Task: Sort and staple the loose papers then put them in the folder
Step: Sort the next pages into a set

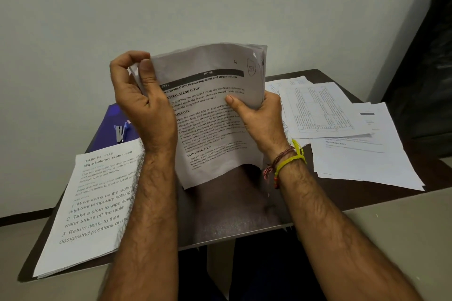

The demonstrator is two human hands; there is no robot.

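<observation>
Above the dark counter [234,217], left hand [140,102] and right hand [259,117] both pinch a printed white paper sheaf [210,110].

1. A dark brown table [220,222] fills the middle of the frame, its near edge running across the lower centre.
2. A pale, plain wall [220,2] takes up the whole upper half.
3. A dark skirting strip [22,219] runs along the foot of the wall at the left edge.
4. Light floor [391,222] shows at lower right and lower left.
5. Something black [430,68] stands along the right edge; too dim to identify.
6. Thread bracelets [285,161], yellow and reddish, sit right of centre.
</observation>
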